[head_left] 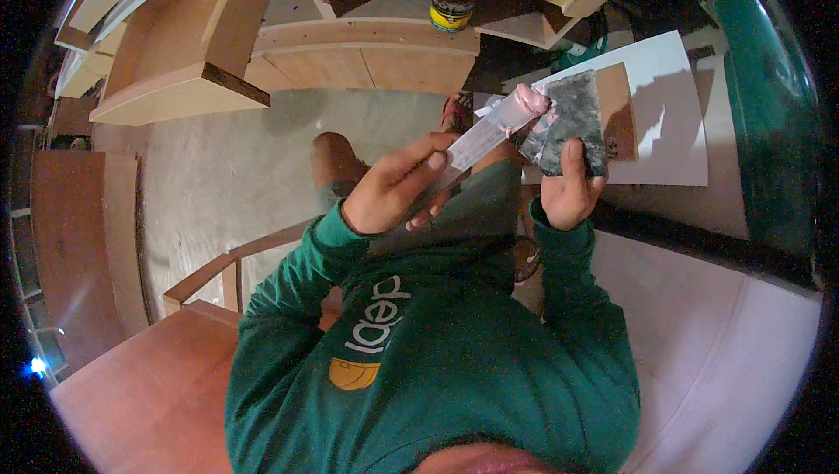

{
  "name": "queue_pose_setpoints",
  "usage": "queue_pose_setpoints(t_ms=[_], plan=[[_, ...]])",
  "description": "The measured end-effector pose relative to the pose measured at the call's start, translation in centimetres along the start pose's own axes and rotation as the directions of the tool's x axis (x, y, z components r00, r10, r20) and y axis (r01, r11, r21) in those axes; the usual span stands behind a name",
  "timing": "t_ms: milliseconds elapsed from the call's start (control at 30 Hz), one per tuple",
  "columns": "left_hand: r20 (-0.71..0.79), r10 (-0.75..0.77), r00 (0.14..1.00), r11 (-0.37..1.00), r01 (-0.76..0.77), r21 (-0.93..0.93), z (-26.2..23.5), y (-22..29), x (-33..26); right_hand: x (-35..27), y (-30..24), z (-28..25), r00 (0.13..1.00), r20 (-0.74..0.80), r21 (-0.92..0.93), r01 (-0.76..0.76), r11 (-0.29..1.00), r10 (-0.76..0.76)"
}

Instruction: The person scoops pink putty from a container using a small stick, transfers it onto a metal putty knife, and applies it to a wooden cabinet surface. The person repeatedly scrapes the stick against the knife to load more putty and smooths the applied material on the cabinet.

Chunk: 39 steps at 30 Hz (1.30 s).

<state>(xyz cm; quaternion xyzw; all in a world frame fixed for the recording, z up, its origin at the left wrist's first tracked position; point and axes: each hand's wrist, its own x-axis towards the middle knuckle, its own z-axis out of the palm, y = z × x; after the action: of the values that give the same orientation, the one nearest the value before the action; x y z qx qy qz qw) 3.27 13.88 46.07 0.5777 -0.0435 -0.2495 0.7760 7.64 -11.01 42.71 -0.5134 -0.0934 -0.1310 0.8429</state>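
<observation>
My left hand (398, 184) grips one end of a flat, translucent plastic strip (479, 144) that looks like a ruler or scraper. A lump of pink paste (530, 100) sits at the strip's far end, touching or just over the edge of a dark, smeared slab (572, 116). My right hand (572, 193) holds this slab by its near edge, thumb on top and the other fingers mostly hidden below. Pink smears mark the slab's left side, beside the strip.
Beyond the slab lie a brown board piece (619, 111) and a white sheet (686, 116). A yellow-and-black can (451, 13) stands at the far side near wooden framing. An open wooden box (175, 46) juts in at far left; reddish panels (166, 387) lie near left.
</observation>
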Motion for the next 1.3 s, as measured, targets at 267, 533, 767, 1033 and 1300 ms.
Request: queue_pose_setpoints(t_ms=[267, 533, 767, 1033, 1300], plan=[[0.049, 0.063, 0.997, 0.994, -0.067, 0.085, -0.8, 1.0, 0.0, 0.5, 1.0, 0.3, 0.979, -0.201, -0.144, 0.001, 0.99, -0.03], [0.049, -0.015, 0.999, 0.996, 0.01, 0.093, -0.9, -1.6, 0.4, 1.1, 0.4, 2.2, 0.97, -0.217, -0.02, 0.105, 0.994, -0.107], [0.081, -0.008, 0.997, 0.997, 0.001, 0.081, 0.2, 0.6, 1.1, -0.3, 2.1, 0.0, 0.983, -0.157, -0.353, 0.038, 0.935, -0.099], [0.085, 0.438, 0.895, 0.683, -0.392, 0.616, -4.1, 2.2, 1.1, 1.4, 1.2, -0.3, 0.964, -0.128, 0.07, -0.225, 0.972, 0.232], [0.286, 0.462, 0.839, 0.324, -0.46, 0.827, -6.0, 2.3, 2.6, 2.3, -0.5, 1.2, 0.833, 0.184, 0.509, -0.535, 0.674, 0.522]])
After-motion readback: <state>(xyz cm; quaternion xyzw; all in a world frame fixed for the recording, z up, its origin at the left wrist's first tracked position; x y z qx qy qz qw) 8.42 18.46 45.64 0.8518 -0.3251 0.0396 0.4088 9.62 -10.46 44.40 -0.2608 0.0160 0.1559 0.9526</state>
